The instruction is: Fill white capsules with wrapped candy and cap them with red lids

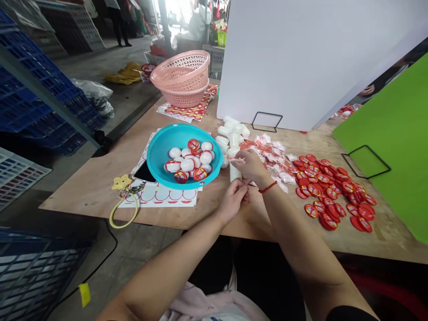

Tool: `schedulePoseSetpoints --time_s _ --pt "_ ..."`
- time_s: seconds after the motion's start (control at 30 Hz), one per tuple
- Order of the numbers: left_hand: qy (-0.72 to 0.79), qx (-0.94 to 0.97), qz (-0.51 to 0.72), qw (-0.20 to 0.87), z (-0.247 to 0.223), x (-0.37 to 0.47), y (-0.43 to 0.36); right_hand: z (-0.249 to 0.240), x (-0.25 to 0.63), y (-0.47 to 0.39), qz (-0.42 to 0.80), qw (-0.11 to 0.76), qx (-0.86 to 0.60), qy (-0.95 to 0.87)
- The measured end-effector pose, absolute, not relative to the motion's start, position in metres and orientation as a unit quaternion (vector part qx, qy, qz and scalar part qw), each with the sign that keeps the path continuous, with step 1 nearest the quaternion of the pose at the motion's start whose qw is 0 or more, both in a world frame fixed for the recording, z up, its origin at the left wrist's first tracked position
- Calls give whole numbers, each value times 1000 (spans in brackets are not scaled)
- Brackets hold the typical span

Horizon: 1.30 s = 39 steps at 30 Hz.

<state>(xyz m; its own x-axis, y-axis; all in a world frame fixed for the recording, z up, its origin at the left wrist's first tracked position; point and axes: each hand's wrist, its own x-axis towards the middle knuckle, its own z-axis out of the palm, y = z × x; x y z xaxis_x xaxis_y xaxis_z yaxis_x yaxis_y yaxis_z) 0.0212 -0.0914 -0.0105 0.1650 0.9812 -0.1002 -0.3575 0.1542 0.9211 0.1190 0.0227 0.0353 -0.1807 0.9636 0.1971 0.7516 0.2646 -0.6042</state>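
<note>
My right hand (249,165), with a red string at the wrist, is closed around a small clear packet (238,160) above a white cylindrical stack (235,174). My left hand (235,196) is closed at the stack's near end; what its fingers hold, if anything, is hidden. More white cups (230,129) lie beyond my hands. To their right are a pile of small packets (272,154) and many red round lids (331,187). On the left, a teal bowl (157,156) holds white capsules with red lids.
Pink baskets (182,84) stand at the back left of the wooden table (90,189). A phone (143,173) and a yellow ring strap (115,218) lie left. White (274,58) and green (394,147) panels stand behind and right. A person's legs (120,26) show far off.
</note>
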Motion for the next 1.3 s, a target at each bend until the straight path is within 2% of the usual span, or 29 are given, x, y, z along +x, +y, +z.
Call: schedulePoseSetpoints --time_s 0.13,0.27,0.33,0.47,0.53,0.73,0.93,1.0,1.13,1.2,1.3 --pt "445 416 549 572 -12 18 -95 46 129 8 233 261 -573 -741" --pt "558 494 579 331 -9 16 -98 54 144 -23 335 269 -518 -740" --pt "565 559 538 279 -5 16 -99 56 150 -41 351 270 -488 -752" --pt "534 617 434 383 2 17 -101 57 160 -64 244 239 -489 -803" --pt "518 628 419 403 4 16 -103 58 164 -66 244 248 -474 -809" --pt "430 612 466 473 4 14 -104 55 169 -64 276 314 -391 -820" --pt "395 507 441 626 -1 4 -110 51 181 -53 247 445 -437 -742" --pt "409 501 443 622 1 -1 -116 44 180 -47 213 409 -426 -778" --pt "440 485 446 610 7 -12 -126 20 165 -38 164 223 -340 -899" --pt "449 475 447 610 12 -18 -127 12 159 -37 127 161 -319 -925" --pt "476 508 444 564 20 -27 -128 16 158 -40 62 154 -333 -928"
